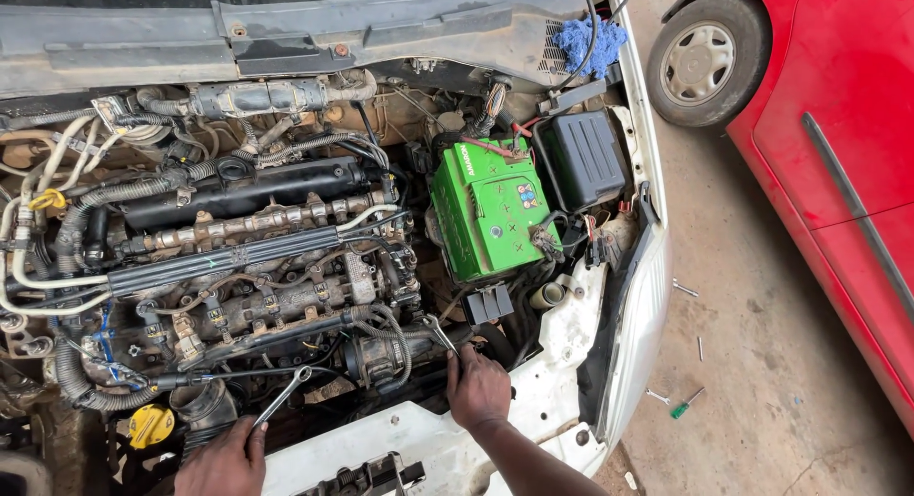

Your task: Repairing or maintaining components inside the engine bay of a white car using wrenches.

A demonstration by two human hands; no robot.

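The person leans over an open engine bay (pixel 286 267) of a white car, both hands at its front edge. The right hand (pixel 478 389) rests on the white front panel (pixel 533 401), fingers clenched around the handle of a spanner (pixel 439 332) whose open end reaches up into the engine beside a corrugated hose (pixel 395 339). The left hand (pixel 224 463) sits at the front left corner of the bay, low in the view and partly cut off; its fingers are closed around the shaft of a second, longer spanner (pixel 283 397), whose ring end points up and to the right above a round intake opening (pixel 202 401).

Just left of that hand is a yellow oil filler cap (pixel 150 425). In the middle of the bay the exposed camshaft (pixel 257 225) lies uncovered — the black fuel rail (pixel 224 260) runs just below it. Toward the right side stands a green battery (pixel 490 210), with a black fuse box (pixel 583 158) beside it and a blue rag (pixel 588 41) at the back right corner. On the ground past the right fender lie a green-handled screwdriver (pixel 685 403) and a few small bolts — near a red car (pixel 828 125).
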